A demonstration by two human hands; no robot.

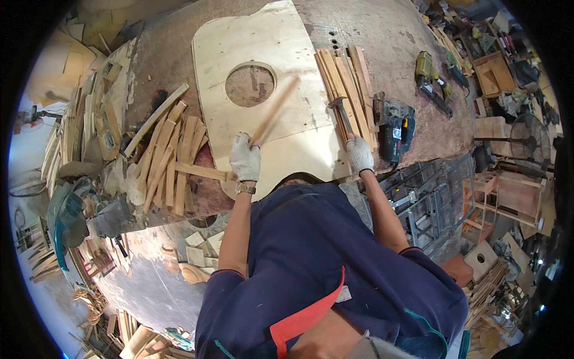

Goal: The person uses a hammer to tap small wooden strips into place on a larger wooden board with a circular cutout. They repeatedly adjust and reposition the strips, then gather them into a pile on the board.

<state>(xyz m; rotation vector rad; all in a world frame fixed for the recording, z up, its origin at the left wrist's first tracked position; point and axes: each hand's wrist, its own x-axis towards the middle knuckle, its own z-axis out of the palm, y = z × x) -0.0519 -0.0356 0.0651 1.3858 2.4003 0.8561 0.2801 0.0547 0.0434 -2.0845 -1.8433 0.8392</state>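
Note:
My left hand (244, 159), in a white work glove, is closed round the near end of a narrow wooden strip (276, 111). The strip slants up and to the right over a pale plywood panel (221, 45), and motion blurs it. A round hole is cut through the panel, and its near edge has a curved notch by my body. My right hand (360, 155), also gloved, grips the handle of a hammer (344, 117) at the panel's right edge. The hammer's head points away from me, over a row of wooden strips (350, 84).
Right of the strips lie a jigsaw (393, 134) and a green nail gun (431, 82). A heap of wooden strips (173, 158) covers the table's left part. A teal power tool (64, 218) stands at the far left, and a metal frame (433, 206) beyond the table's right front edge.

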